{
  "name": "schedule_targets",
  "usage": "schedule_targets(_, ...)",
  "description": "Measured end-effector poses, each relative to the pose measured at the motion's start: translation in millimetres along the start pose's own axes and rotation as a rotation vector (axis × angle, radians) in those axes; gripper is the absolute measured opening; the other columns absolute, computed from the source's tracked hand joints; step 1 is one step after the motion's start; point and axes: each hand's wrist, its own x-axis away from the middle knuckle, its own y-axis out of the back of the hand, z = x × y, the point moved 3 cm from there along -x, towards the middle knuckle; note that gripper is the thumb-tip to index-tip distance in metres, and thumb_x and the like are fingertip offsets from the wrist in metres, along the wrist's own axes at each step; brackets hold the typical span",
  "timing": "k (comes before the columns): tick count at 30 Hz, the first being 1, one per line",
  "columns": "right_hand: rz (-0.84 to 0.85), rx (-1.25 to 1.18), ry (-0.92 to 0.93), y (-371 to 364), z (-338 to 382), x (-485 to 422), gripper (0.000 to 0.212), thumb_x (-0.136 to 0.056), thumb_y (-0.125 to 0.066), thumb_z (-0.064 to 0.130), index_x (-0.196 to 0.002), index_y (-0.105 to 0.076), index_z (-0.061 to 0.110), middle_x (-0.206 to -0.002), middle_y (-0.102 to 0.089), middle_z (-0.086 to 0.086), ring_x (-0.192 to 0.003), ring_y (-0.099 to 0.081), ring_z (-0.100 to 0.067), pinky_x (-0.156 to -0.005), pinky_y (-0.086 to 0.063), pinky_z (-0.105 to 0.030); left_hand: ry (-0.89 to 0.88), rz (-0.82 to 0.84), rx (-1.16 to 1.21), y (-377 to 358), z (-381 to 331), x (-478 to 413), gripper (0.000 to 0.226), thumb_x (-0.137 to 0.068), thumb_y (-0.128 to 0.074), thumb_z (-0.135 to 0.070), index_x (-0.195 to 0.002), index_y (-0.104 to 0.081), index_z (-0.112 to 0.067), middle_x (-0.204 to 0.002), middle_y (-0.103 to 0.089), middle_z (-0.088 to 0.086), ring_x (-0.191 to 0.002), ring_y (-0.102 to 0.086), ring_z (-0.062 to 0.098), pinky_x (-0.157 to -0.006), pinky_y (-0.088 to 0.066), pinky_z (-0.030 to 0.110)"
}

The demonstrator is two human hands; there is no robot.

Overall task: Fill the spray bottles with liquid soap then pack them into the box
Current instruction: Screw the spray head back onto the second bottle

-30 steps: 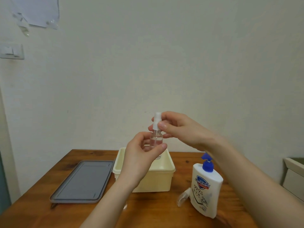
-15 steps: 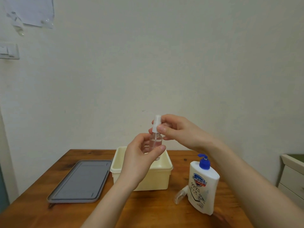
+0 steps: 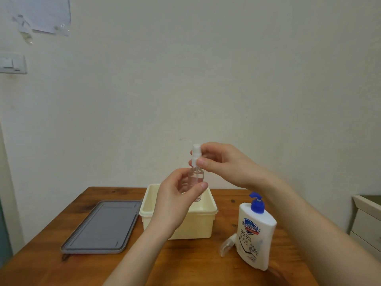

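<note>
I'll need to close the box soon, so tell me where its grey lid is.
In the head view the grey lid lies flat on the wooden table, left of centre, directly beside the cream box on its left.

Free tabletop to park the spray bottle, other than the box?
Bare wood on the table in front of the cream box and grey lid; also behind the lid, by the wall. Crowded: right of the box, where the clear cap lies beside the soap bottle.
</note>
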Motion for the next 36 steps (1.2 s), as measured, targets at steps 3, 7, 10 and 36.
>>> schedule_targets(3, -0.015, -0.036, 0.002, -1.6, 0.2, -1.2, 0.019, -0.092, -0.053, 0.012, -0.108, -0.061, 0.005, -0.094, -0.068, 0.004, -0.080, -0.062, 0.006, -0.074, -0.048, -0.008, -0.011, -0.007, 0.003, 0.3, -0.3, 0.0, 0.026, -0.075, -0.071, -0.018, -0.100, -0.063, -0.023, -0.094, -0.068, -0.004, -0.089, -0.066, 0.017, -0.077, -0.058, 0.035)
schedule_targets(7, 0.005, -0.076, -0.018, -1.1, 1.8, -1.9, 0.013, -0.093, -0.052, 0.013, -0.101, -0.062, 0.012, -0.087, -0.067, 0.011, -0.079, -0.061, 0.006, -0.074, -0.048, -0.012, -0.017, -0.003, 0.011, 0.4, -2.2, 0.0, 0.025, -0.076, -0.071, -0.016, -0.098, -0.062, -0.023, -0.091, -0.069, -0.005, -0.086, -0.066, 0.017, -0.072, -0.058, 0.030)
schedule_targets(10, 0.065, -0.092, -0.061, 0.4, 1.4, -0.2, 0.016, -0.094, -0.050, 0.016, -0.106, -0.061, 0.018, -0.094, -0.069, 0.011, -0.092, -0.062, -0.001, -0.082, -0.050, -0.018, -0.021, 0.006, 0.002, 0.9, -2.2, 1.2, 0.026, -0.076, -0.071, -0.017, -0.099, -0.062, -0.023, -0.093, -0.069, -0.005, -0.088, -0.066, 0.017, -0.074, -0.058, 0.032)
schedule_targets(36, -0.033, -0.031, -0.046, -2.0, 0.5, 0.6, 0.016, -0.092, -0.053, 0.016, -0.103, -0.062, 0.008, -0.102, -0.070, -0.007, -0.079, -0.063, -0.006, -0.072, -0.046, -0.012, -0.007, 0.001, 0.026, -2.5, -2.5, -1.1, 0.031, -0.076, -0.071, -0.016, -0.106, -0.061, -0.017, -0.092, -0.069, -0.005, -0.089, -0.066, 0.015, -0.070, -0.058, 0.027)
